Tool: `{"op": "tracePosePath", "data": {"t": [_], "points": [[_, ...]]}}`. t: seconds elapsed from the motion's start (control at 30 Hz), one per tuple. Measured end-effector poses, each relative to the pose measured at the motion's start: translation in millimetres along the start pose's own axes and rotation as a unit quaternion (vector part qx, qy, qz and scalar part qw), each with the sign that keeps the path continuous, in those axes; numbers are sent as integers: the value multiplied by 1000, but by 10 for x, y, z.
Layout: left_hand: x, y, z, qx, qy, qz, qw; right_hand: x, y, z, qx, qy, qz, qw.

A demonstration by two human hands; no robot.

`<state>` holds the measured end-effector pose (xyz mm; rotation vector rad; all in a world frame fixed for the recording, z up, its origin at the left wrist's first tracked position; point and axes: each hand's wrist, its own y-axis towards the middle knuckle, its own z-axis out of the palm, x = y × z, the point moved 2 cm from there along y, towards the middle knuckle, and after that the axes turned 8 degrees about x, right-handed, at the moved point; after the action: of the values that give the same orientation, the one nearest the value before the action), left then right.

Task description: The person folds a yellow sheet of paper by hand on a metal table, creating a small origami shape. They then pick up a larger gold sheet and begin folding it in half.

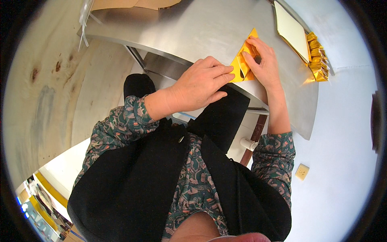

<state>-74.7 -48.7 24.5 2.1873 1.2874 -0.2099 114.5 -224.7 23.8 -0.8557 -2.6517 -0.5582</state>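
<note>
Left hand [204, 82] presses paper [237, 75] on table [193, 32], fingers loose; right hand [264, 60] touches its flap, can't tell if pinching. Slipping could skew it.

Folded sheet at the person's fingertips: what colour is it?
The folded sheet is golden yellow, seen best in the head view.

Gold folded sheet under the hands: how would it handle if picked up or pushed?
Probably light: the gold folded sheet looks paper-thin at its edges. Likely bendy but a bit springy, since part of it curls up from the rest. It may slide easily if pushed, as the metal table looks smooth.
</note>
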Motion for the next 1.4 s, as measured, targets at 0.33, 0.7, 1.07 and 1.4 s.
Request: {"op": "tracePosePath", "data": {"t": [0.33, 0.7, 1.07, 1.4], "points": [[-44, 18, -7, 3, 26, 1, 1000, -53, 11, 27, 12, -24, 12, 1000], [585, 761, -241, 39, -13, 7, 999, -47, 11, 9, 32, -35, 18, 999], [1092, 1276, 28, 165, 53, 95, 980, -59, -54, 38, 58, -29, 39, 997], [1021, 1377, -106, 246, 68, 16, 967, 17, -123, 34, 107, -106, 7, 989]]}}
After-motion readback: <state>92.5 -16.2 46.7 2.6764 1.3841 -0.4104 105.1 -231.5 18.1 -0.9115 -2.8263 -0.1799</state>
